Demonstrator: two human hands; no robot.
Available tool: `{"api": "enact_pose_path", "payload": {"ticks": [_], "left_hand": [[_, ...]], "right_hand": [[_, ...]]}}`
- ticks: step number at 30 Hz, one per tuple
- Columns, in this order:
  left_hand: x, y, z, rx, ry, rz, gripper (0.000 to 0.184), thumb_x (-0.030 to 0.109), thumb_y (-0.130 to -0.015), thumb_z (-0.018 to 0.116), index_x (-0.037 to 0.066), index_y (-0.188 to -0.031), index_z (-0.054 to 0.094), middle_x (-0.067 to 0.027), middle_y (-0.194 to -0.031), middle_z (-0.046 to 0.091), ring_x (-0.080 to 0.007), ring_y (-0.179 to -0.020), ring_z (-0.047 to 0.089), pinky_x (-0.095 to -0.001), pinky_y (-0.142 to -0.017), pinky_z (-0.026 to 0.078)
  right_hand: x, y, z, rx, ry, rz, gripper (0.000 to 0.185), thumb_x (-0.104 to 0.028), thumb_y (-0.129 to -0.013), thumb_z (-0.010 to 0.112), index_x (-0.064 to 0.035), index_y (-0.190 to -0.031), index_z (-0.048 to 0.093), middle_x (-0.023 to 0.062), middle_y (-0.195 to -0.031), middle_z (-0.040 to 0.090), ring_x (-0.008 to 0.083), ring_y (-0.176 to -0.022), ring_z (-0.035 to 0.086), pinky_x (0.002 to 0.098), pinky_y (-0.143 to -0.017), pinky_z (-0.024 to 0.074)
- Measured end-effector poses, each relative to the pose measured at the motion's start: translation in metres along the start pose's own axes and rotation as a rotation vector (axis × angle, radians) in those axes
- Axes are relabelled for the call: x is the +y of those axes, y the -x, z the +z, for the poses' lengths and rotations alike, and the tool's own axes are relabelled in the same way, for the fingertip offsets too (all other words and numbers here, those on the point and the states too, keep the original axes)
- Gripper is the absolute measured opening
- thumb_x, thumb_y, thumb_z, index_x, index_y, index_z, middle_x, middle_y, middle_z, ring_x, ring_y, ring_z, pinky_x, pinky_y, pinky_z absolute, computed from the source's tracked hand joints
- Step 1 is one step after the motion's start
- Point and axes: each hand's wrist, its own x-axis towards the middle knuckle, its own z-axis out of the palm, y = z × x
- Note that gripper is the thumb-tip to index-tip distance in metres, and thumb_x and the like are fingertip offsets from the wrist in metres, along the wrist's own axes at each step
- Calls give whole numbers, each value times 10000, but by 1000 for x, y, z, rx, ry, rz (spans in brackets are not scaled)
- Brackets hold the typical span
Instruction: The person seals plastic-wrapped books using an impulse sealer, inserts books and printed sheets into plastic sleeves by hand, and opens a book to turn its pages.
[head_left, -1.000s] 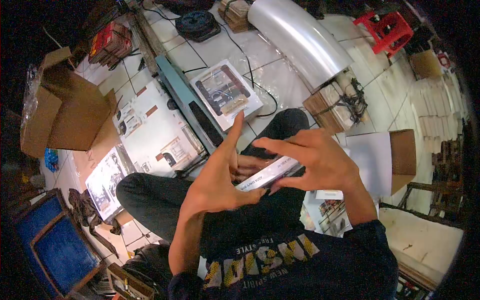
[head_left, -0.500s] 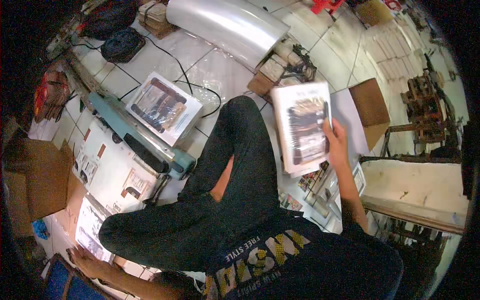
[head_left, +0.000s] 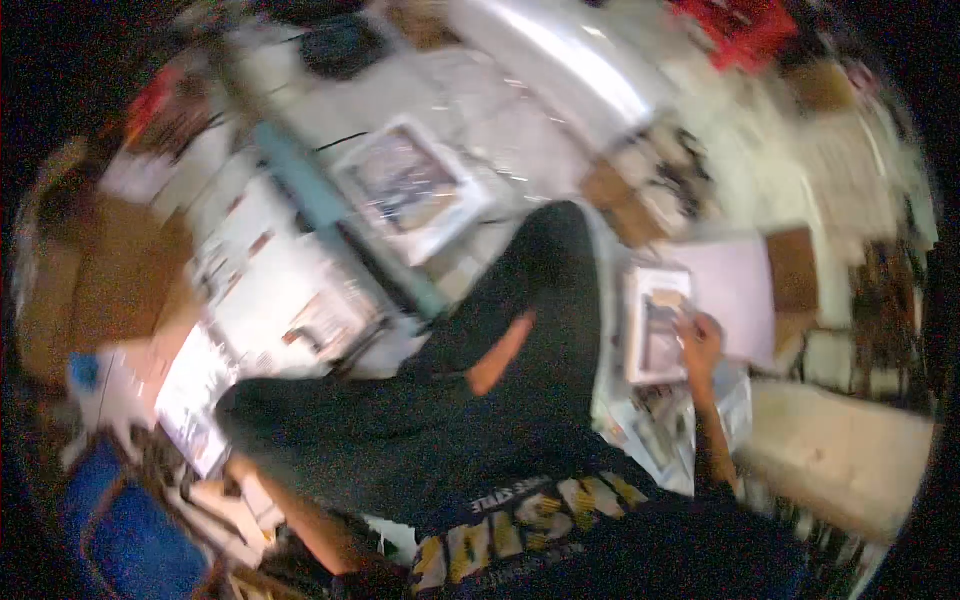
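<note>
By my right knee, my right hand has its fingers curled at the right edge of a thick, plastic-wrapped book with a dark picture on its white cover. The book is low down, next to an open carton. My left hand is at lower left, touching or close to the near end of a shiny white printed pack; blur hides its fingers. Beyond my knees lies another wrapped book. A long teal bar-shaped tool, perhaps a sealer, runs beside printed white sheets.
A big clear plastic film roll lies at the back. The carton stands at right, a brown box at left. A blue object is at lower left, a red one at far right.
My right hand has lowered the wrapped book from in front of the carton to beside my knee. My left hand has shifted slightly. The whole view has swung and blurred.
</note>
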Motion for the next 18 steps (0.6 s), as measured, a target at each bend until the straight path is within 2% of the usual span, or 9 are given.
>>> {"api": "enact_pose_path", "payload": {"ticks": [1,2,3,4,9,12,15,17,18], "left_hand": [[3,4,3,6,2,3,395,221,-922,546,-77,-1182,535,-215,-1142,580,-282,-1024,575,-381,-844,485],[3,10,5,18,-2,-9,395,222,-921,547,-76,-1180,536,-214,-1138,582,-280,-1018,577,-380,-837,486],[6,10,10,31,-5,-14,395,223,-920,549,-75,-1178,537,-214,-1134,583,-279,-1013,578,-380,-831,487],[7,17,10,49,-3,-37,395,225,-920,550,-75,-1177,538,-213,-1130,585,-277,-1007,579,-379,-824,489],[18,36,26,75,62,-161,394,230,-917,558,-72,-1168,543,-209,-1109,593,-269,-979,586,-376,-792,496],[21,47,28,34,99,-223,393,234,-915,562,-70,-1164,546,-207,-1097,598,-264,-963,589,-375,-772,500],[8,44,12,25,128,-245,393,236,-913,565,-69,-1160,548,-205,-1089,601,-261,-952,592,-374,-759,503],[25,49,0,-194,-134,157,398,251,-879,622,-54,-1128,565,-150,-966,613,-207,-800,580,-361,-617,473],[52,62,12,104,168,-257,344,195,-884,620,-36,-1134,572,-149,-989,607,-174,-814,598,-306,-603,475]], "right_hand": [[-42,8,-6,-5,-309,-77,275,-169,-853,712,20,-1034,628,67,-1000,589,133,-836,555,272,-718,501],[-34,5,3,146,18,-144,259,-155,-867,690,19,-1050,629,91,-1054,607,168,-939,571,299,-777,495],[-50,4,6,217,213,-383,272,-147,-863,689,18,-1071,627,119,-1103,614,216,-1029,573,318,-833,478],[-131,18,1,106,40,-161,288,-122,-860,678,19,-1105,618,134,-1139,614,249,-1074,570,340,-874,462],[-201,25,29,-106,-51,-471,234,-84,-876,638,11,-1088,605,116,-1100,615,237,-1001,583,344,-855,476],[-227,46,42,-243,-125,-385,212,-79,-874,633,2,-1068,602,104,-1057,610,236,-987,581,343,-864,471],[-252,61,45,-273,-142,-499,188,-83,-858,647,-8,-1027,611,107,-1026,602,225,-974,581,326,-836,473],[-271,68,41,-295,-195,-508,163,-93,-849,652,-7,-984,622,112,-995,606,220,-917,591,317,-768,482],[-277,73,42,-286,-202,-510,163,-93,-849,652,-7,-984,622,112,-995,606,220,-917,591,317,-768,482]]}}
